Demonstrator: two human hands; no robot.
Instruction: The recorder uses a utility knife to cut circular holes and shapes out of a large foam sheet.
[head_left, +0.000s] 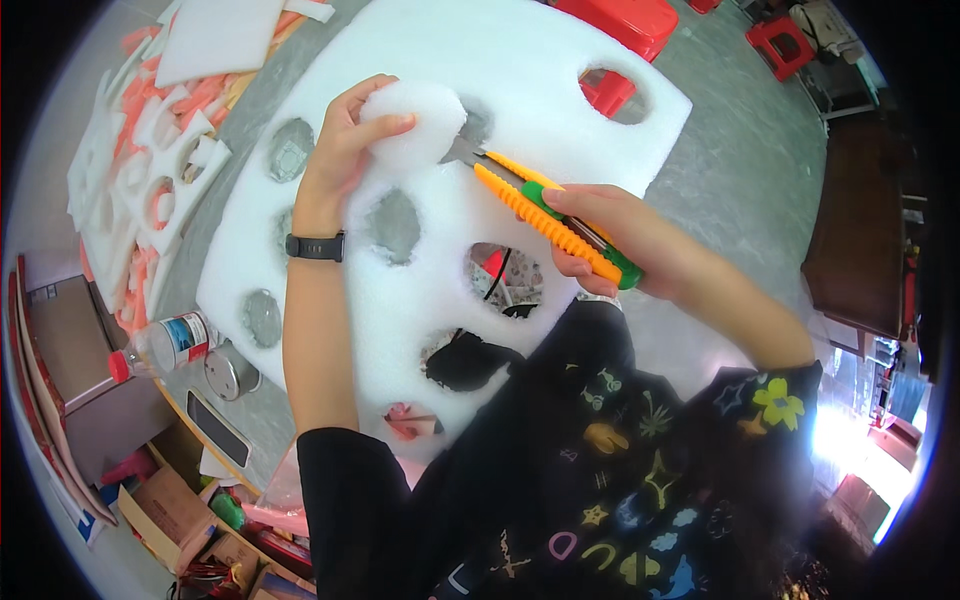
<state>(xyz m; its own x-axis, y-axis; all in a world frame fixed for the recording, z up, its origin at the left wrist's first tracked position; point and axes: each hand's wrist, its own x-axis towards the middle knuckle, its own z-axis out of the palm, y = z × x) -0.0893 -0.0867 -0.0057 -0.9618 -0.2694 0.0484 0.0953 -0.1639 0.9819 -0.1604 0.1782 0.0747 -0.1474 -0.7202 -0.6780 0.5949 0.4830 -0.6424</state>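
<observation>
The left grip [345,150] pinches a rounded white foam piece [415,120] above the holed foam sheet [500,90]; the right grip [600,235] clamps a yellow-green utility knife [545,215].

A clear plastic bottle [160,345] with blue-white label lies lower left, above brown cardboard boxes [165,510].

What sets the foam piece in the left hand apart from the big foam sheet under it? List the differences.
The foam piece is small and rounded with no holes; the foam sheet is large, flat and pierced by several oval cut-outs. The piece is gripped and lifted by the left hand; the sheet lies spread on the grey table. The yellow utility knife in the right hand points its blade at the piece's base. Both are white foam with the same fuzzy texture.
</observation>
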